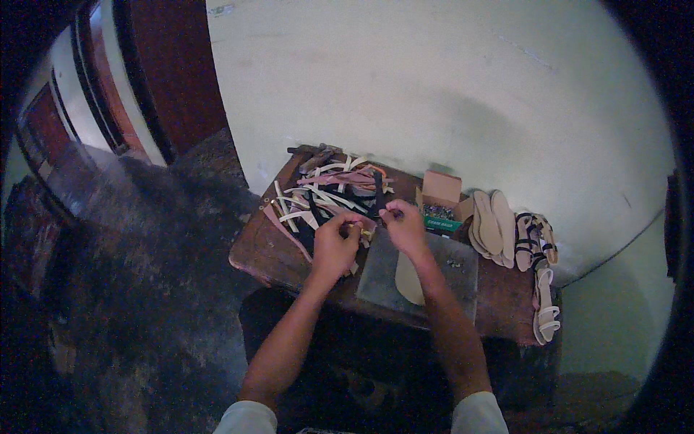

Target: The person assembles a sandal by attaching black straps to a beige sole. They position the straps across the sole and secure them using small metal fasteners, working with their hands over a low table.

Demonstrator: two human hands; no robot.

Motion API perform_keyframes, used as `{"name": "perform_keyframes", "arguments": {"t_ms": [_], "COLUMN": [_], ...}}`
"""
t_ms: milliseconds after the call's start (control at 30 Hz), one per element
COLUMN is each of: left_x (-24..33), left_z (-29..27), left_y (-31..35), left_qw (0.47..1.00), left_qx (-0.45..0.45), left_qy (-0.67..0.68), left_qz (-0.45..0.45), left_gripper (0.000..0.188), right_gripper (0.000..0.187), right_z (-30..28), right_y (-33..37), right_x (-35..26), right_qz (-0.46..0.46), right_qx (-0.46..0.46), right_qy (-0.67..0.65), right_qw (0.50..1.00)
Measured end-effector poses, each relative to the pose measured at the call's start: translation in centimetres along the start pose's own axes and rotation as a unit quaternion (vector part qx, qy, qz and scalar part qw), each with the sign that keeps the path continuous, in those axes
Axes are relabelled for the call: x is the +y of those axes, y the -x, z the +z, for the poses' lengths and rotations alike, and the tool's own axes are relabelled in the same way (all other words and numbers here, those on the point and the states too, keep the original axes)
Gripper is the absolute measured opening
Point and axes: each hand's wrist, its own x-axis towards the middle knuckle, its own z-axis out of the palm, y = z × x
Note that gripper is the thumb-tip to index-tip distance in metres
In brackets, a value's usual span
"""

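Observation:
My right hand [406,230] is closed in a pinch on a black strap [379,189], which stands up from the fingers. To its left, my left hand [337,247] is also closed, its thumb and fingers pressed together at the edge of the strap pile; a small pale yellowish bit shows by the fingertips, too small to name. Under and beyond the hands lies a tangled pile of cream, pink and black straps [336,197]. Below my right hand, a beige sole [409,281] rests on a dark grey slab [376,269], partly covered by my right forearm.
An open cardboard box [442,189] of small metal pieces stands behind the slab. Several beige soles [493,224] lie beside it. Black-strapped sandals [533,239] and a white-strapped sandal [546,307] sit at the wooden table's [264,249] right end. A pale wall [434,87] rises behind.

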Motion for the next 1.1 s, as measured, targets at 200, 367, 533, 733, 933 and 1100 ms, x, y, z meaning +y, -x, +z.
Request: {"name": "perform_keyframes", "arguments": {"t_ms": [200,367,533,733,933,1100], "left_x": [0.0,0.7,0.6,1.8,3.2,4.0], "left_z": [1.2,5.2,5.9,6.9,7.0,7.2], "left_y": [0.8,2.3,2.9,3.7,4.4,5.4], "left_qw": [0.992,0.971,0.952,0.941,0.92,0.954], "left_qx": [-0.048,-0.08,-0.107,-0.122,-0.132,-0.169], "left_qy": [0.106,0.216,0.263,0.305,0.339,0.225], "left_qz": [-0.043,-0.055,-0.114,-0.086,-0.145,-0.101], "left_gripper": [0.027,0.037,0.033,0.036,0.047,0.038], "right_gripper": [0.022,0.025,0.019,0.017,0.018,0.024], "right_z": [-5.2,-7.5,-8.6,-10.9,-11.6,-10.5], "right_y": [5.2,10.4,12.2,13.9,13.9,14.4], "right_x": [-2.2,-0.8,-1.0,0.3,-0.7,-0.7], "right_qz": [-0.023,-0.069,-0.105,-0.103,-0.035,0.013], "right_qx": [0.045,-0.042,-0.046,-0.085,-0.092,-0.094], "right_qy": [-0.058,-0.014,-0.001,0.02,-0.039,-0.075], "right_qw": [0.997,0.997,0.993,0.991,0.994,0.993]}}
